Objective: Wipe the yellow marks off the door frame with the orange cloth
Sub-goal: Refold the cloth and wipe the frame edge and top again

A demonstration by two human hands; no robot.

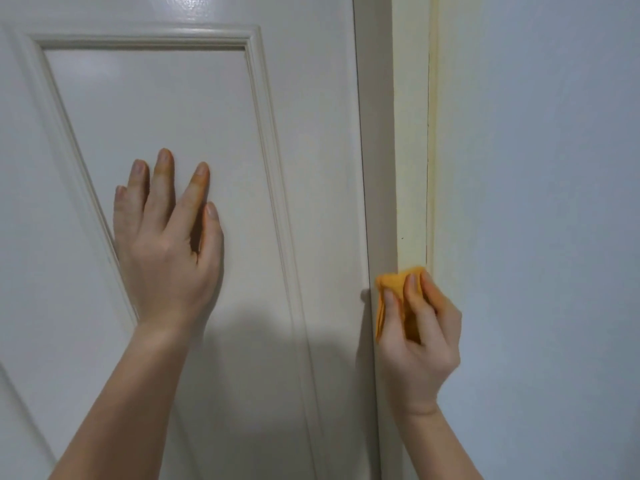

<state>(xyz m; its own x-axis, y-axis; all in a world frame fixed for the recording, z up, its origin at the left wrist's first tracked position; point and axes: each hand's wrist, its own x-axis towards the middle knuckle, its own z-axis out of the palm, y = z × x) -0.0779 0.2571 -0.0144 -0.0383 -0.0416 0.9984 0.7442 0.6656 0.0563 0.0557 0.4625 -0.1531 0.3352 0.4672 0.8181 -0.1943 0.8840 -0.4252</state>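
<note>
Orange cloth [394, 289] presses the cream door frame [412, 150] beside a white panelled door [207, 98].

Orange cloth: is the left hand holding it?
No, the right hand grips the folded orange cloth at the cream door frame; the left hand rests flat on the white door.

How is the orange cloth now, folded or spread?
Folded: the orange cloth shows stacked layered edges, pinched in the right hand against the door frame.

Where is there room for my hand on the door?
The door panel above the left hand is bare, and so is the frame above the cloth. It is crowded where the right hand holds the cloth.
</note>
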